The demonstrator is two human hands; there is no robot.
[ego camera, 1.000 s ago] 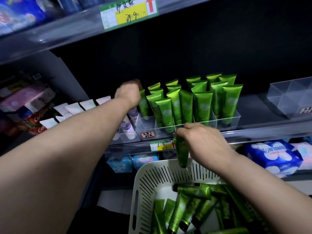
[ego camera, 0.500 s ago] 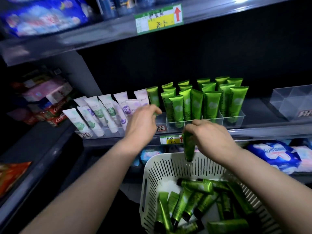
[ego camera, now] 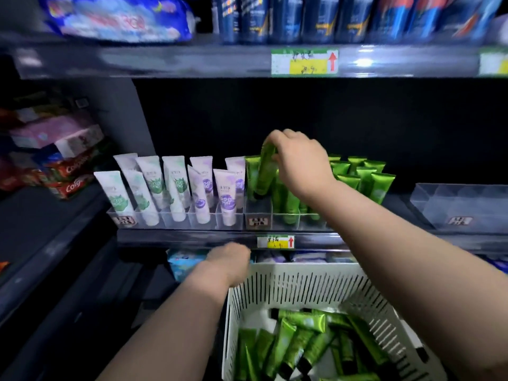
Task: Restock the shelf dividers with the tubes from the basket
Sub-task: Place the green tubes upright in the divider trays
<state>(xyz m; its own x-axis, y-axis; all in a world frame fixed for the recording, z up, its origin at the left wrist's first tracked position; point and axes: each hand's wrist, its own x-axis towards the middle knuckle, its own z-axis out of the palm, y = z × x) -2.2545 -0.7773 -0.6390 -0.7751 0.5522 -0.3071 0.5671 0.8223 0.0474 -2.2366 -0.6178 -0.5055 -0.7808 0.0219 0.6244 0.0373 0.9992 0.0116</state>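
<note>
Pinching a glossy green tube [ego camera: 264,171] by its flat crimped end, the right hand [ego camera: 301,165] hangs it cap-down over the leftmost green slot of the clear plastic shelf dividers [ego camera: 258,213]. Tube tilted slightly, crimp leaning right, dark cap low at the slot's mouth. Thumb and fingers close together round the crimp, knuckles up, wrist bent down, forearm reaching in from lower right.

Standing green tubes [ego camera: 365,174] fill the slots just right of it: metallic sheen, wedge-shaped, caps down, crimps up. To the left, matte white tubes [ego camera: 176,182] with green or purple print, same upright stance, in their own clear slots.

Basket [ego camera: 302,281] below the shelf edge [ego camera: 192,239]: white moulded plastic, walls cut with narrow vertical slots, rounded corners. Inside, loose green tubes [ego camera: 299,320] lie piled crosswise, black screw caps showing.

Left hand [ego camera: 228,264] sits at the basket's far left corner, back of hand up, fingers curled under and hidden. Cannot tell whether they hold the rim.

A yellow-and-green price label [ego camera: 275,242] with a red arrow is on the shelf edge. An empty clear tray [ego camera: 461,199] stands well right. Red toothpaste cartons [ego camera: 71,171] are stacked far left.
</note>
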